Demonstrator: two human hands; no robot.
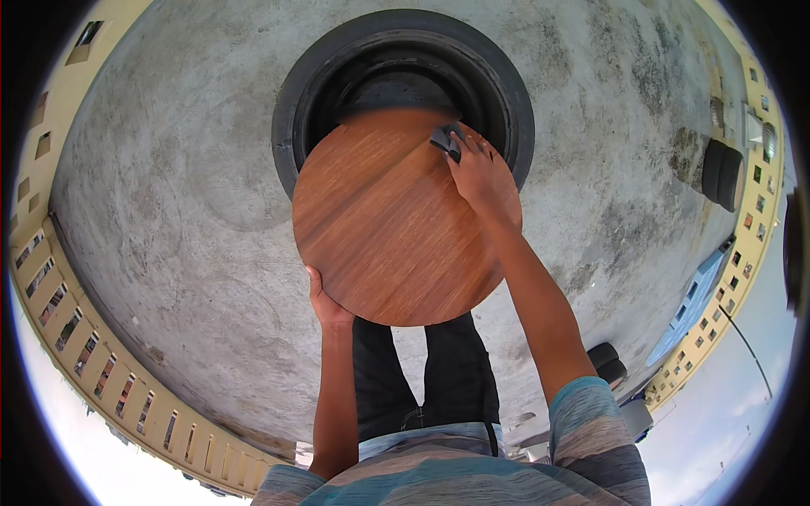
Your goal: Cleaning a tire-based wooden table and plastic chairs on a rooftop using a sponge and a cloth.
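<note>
A round wooden board (398,228) with reddish-brown grain is tilted in front of me, its far part overlapping a black tire (506,69) that lies on the ground. My left hand (329,300) grips the board's near left edge, thumb along the rim and the other fingers hidden beneath. In my right hand (471,161) is a dark grey cloth (447,140), pressed on the board's surface near its far right edge. Through the tire's opening a dark inner surface shows beyond the board.
Stained concrete floor (209,190) surrounds the tire. Stacked black tires (721,176) stand at the far right, with more dark tires (609,364) at the lower right. A pale yellow parapet wall (95,341) with openings curves along the left.
</note>
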